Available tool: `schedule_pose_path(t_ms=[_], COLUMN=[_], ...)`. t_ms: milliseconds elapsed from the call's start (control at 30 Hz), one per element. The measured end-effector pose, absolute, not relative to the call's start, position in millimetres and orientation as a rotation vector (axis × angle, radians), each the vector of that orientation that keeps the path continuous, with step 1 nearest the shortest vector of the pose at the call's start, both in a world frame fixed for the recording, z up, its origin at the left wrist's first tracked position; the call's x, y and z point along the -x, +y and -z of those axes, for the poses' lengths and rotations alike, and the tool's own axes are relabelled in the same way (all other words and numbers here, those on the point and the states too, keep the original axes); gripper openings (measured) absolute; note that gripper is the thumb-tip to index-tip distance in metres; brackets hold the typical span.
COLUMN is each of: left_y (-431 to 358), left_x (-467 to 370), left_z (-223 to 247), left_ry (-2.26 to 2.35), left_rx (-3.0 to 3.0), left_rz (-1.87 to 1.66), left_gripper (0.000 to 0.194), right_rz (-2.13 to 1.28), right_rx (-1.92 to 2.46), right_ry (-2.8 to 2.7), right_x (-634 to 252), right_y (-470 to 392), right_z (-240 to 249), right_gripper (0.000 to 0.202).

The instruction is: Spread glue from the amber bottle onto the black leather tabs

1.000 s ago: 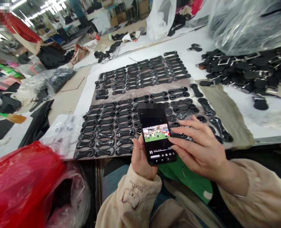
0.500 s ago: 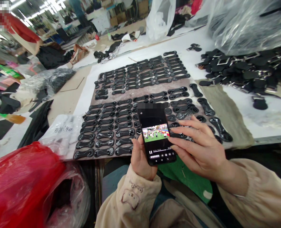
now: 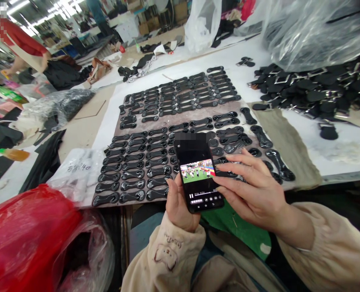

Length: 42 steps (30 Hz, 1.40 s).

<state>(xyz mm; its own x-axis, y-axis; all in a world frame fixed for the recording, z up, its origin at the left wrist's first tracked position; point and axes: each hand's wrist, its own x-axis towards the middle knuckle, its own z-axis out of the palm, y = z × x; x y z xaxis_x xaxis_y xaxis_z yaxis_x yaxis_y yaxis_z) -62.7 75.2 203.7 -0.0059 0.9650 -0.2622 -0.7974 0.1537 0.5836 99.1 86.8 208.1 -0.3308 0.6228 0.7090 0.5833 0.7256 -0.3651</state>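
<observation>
A black phone (image 3: pixel 198 174) with a video on its screen rests in my left hand (image 3: pixel 180 207), whose thumb lies along the left edge. My right hand (image 3: pixel 256 186) is at the phone's right side, fingers apart and stretched toward the screen; whether a fingertip touches the edge I cannot tell. Behind and around the phone, rows of glossy black bone-shaped pieces (image 3: pixel 134 174) lie on a brownish board (image 3: pixel 168 119). Larger black pieces (image 3: pixel 279 164) lie at its right end. The phone and my right hand hide part of the rows.
Black straps with metal buckles (image 3: pixel 313 89) are heaped at right beneath clear plastic (image 3: pixel 313 36). A red bag (image 3: pixel 28 239) fills the lower left. Near it lies a bottle with orange liquid (image 3: pixel 16 154). A person in red (image 3: pixel 18 36) stands at the far left.
The whole view has shifted slightly, so most things appear a little further left. The picture on the phone has changed slightly. My hands keep nearly the same pose around the phone.
</observation>
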Motion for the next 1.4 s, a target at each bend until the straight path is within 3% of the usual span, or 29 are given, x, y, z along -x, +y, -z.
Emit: schedule_pose_path(t_ms=[1400], left_y=[75.0], left_x=[62.1], left_z=[-203.3], left_ry=[0.698], left_rx=[-0.302], left_rz=[-1.426], left_gripper=[0.058], right_rz=[-0.05], right_rx=[0.908], right_ry=[-2.027], right_x=[-98.3], right_y=[87.8], right_z=[-207.4], right_gripper=[0.024])
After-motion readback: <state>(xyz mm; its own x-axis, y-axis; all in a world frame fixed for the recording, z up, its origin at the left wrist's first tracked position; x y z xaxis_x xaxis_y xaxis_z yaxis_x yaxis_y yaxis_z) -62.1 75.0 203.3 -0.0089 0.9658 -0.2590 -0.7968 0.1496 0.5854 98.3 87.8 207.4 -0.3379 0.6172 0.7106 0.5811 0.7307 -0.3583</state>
